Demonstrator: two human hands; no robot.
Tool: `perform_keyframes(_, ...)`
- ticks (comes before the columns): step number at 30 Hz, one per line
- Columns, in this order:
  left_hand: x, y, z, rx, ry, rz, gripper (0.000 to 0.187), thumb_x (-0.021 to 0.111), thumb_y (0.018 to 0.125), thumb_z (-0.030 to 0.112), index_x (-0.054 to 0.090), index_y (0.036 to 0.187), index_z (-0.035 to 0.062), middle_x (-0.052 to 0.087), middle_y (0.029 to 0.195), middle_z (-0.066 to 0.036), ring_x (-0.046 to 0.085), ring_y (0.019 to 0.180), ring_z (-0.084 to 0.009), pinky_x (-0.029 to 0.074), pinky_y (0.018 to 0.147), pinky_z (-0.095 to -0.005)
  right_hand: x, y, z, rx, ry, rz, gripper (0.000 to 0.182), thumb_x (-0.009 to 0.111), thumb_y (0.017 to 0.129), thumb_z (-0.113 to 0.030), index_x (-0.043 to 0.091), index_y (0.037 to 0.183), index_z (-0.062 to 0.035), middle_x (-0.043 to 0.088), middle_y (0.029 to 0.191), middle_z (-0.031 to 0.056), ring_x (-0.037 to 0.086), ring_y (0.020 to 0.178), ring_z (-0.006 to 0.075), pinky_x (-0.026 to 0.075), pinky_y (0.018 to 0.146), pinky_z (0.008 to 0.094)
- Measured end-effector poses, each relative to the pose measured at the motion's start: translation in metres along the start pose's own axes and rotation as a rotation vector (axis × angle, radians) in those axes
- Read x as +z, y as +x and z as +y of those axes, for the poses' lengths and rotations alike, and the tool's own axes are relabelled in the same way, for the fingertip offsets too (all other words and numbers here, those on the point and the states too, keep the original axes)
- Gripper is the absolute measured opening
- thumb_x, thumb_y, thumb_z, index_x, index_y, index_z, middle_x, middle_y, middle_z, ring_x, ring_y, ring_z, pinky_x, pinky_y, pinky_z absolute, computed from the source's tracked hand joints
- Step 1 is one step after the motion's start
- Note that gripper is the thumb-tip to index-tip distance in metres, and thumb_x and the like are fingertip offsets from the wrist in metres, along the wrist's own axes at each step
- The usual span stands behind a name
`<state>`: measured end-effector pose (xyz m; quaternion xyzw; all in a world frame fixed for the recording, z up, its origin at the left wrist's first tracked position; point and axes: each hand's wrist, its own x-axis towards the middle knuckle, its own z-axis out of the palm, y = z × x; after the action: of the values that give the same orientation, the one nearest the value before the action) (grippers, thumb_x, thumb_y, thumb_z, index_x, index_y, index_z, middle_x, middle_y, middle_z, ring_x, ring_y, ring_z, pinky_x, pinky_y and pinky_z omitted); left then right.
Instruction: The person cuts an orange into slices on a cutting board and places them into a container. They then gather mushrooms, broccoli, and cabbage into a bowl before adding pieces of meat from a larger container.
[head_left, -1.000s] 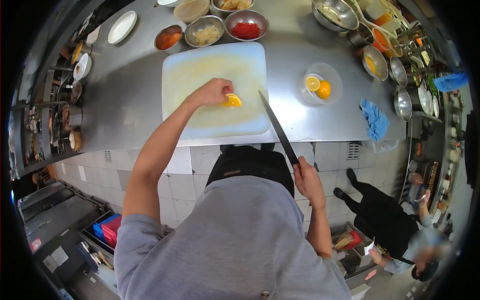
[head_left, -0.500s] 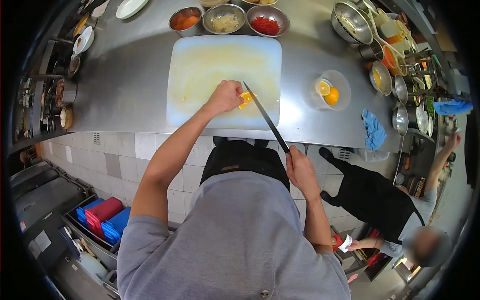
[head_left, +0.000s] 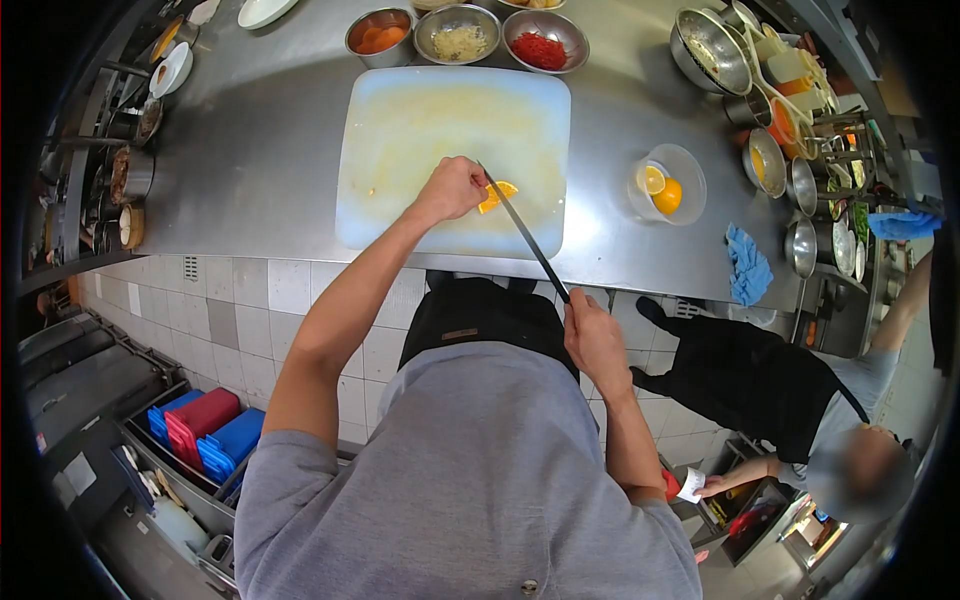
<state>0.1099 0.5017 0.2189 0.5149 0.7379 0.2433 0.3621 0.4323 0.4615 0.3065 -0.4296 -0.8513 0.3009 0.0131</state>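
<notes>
On the white cutting board (head_left: 420, 120), near its front edge, the left hand (head_left: 452, 188) is closed over an orange piece (head_left: 497, 193) and presses it down. Beside it, the right hand (head_left: 592, 335) grips the handle of a long knife (head_left: 520, 228), whose blade touches the orange piece.

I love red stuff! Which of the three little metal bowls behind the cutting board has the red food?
The right-hand bowl holds the bright red food. The middle bowl has something pale and shredded, and the left bowl has orange food.
</notes>
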Motion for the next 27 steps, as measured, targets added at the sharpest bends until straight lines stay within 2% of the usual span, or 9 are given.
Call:
perform_keyframes(11,0.004,0.000,-0.001,-0.009,0.008,0.053,0.019,0.071,0.075,0.009,0.074,0.090,-0.0021,0.072,0.079,-0.019,0.070,0.074,-0.0261,0.056,0.072,-0.0340,-0.013,0.005,-0.006,-0.018,-0.111,-0.047,0.012,0.056,0.091,-0.004,0.051,0.101,0.0006,0.062,0.085,0.0246,0.064,0.071,0.0464,0.053,0.061,0.0532)
perform_keyframes(18,0.002,-0.002,0.001,-0.010,-0.013,0.055,0.019,0.072,0.075,0.011,0.074,0.087,-0.0030,0.072,0.079,-0.018,0.070,0.073,-0.0261,0.056,0.072,-0.0341,0.035,0.070,0.004,-0.150,-0.106,-0.002,0.017,0.053,0.090,-0.002,0.047,0.106,0.0013,0.062,0.084,0.0241,0.064,0.073,0.0462,0.052,0.064,0.0539)
perform_keyframes(20,0.003,-0.005,0.000,-0.015,-0.027,0.049,0.023,0.073,0.074,0.012,0.073,0.092,-0.0035,0.071,0.079,-0.017,0.069,0.073,-0.0254,0.056,0.072,-0.0343,0.045,0.085,0.006,-0.151,-0.053,0.002,0.018,0.052,0.091,-0.003,0.047,0.108,0.0010,0.062,0.084,0.0247,0.062,0.074,0.0476,0.050,0.065,0.0559)
perform_keyframes(23,0.008,-0.021,0.006,-0.031,-0.025,0.061,0.038,0.076,0.072,0.012,0.068,0.106,-0.0039,0.069,0.081,-0.015,0.067,0.074,-0.0245,0.055,0.072,-0.0348,0.052,0.086,0.020,-0.207,0.014,0.080,0.013,0.052,0.094,-0.005,0.048,0.105,0.0001,0.060,0.081,0.0252,0.060,0.070,0.0486,0.051,0.063,0.0529)
perform_keyframes(24,0.009,-0.027,0.009,-0.037,-0.019,0.069,0.045,0.077,0.071,0.012,0.066,0.112,-0.0039,0.068,0.082,-0.014,0.067,0.075,-0.0243,0.055,0.073,-0.0351,0.051,0.084,0.028,-0.180,0.091,0.099,0.012,0.053,0.095,-0.007,0.049,0.104,-0.0003,0.060,0.079,0.0231,0.060,0.067,0.0448,0.052,0.061,0.0497)
perform_keyframes(26,0.009,-0.044,0.022,-0.056,-0.032,0.099,0.056,0.077,0.069,0.010,0.060,0.120,-0.0044,0.066,0.091,-0.018,0.066,0.084,-0.0307,0.055,0.078,-0.0386,0.047,0.069,0.046,-0.125,0.247,0.117,0.012,0.053,0.098,-0.011,0.050,0.102,-0.0009,0.059,0.075,0.0188,0.061,0.061,0.0371,0.053,0.057,0.0433)
perform_keyframes(27,0.009,-0.049,0.027,-0.069,-0.040,0.115,0.061,0.077,0.068,0.009,0.057,0.124,-0.0047,0.065,0.096,-0.020,0.066,0.088,-0.0339,0.054,0.081,-0.0403,0.038,0.065,0.050,0.030,0.376,0.075,0.014,0.054,0.099,-0.014,0.051,0.100,-0.0004,0.059,0.072,0.0165,0.062,0.061,0.0314,0.053,0.056,0.0407)
